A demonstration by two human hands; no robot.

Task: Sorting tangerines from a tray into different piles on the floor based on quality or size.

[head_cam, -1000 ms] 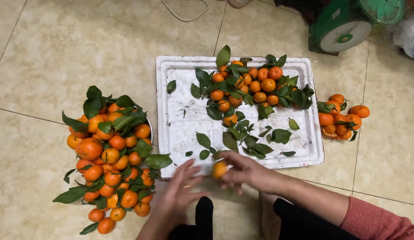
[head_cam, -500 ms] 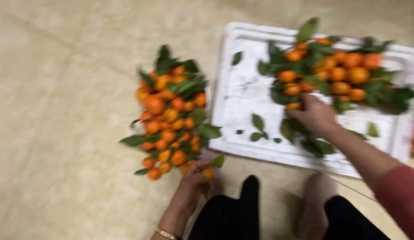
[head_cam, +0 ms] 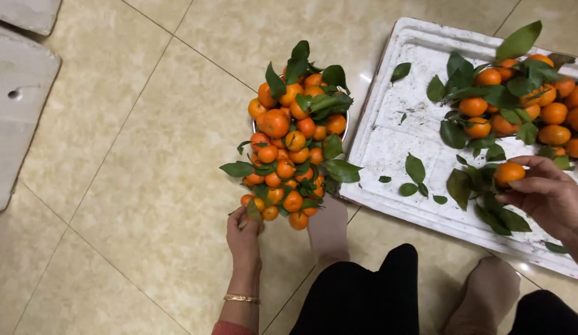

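Note:
A heap of small leafy tangerines [head_cam: 291, 140] fills a bowl on the tiled floor. My left hand [head_cam: 243, 236] rests at the heap's near edge, fingers closed on a small tangerine against the pile. To the right lies a white foam tray [head_cam: 394, 136] with loose green leaves and another cluster of tangerines [head_cam: 526, 105] at its far side. My right hand [head_cam: 546, 195] is over the tray, holding a tangerine [head_cam: 509, 173] with leaves attached.
White foam slabs [head_cam: 19, 99] lie at the left edge of the floor. My knees in dark trousers [head_cam: 363, 298] and two feet in beige socks [head_cam: 329, 226] are at the bottom, one foot touching the tray's near edge.
The view swung left and closer. My left hand carried a tangerine from the tray's front edge to the heap. My right hand reached into the tray and picked up a leafy tangerine.

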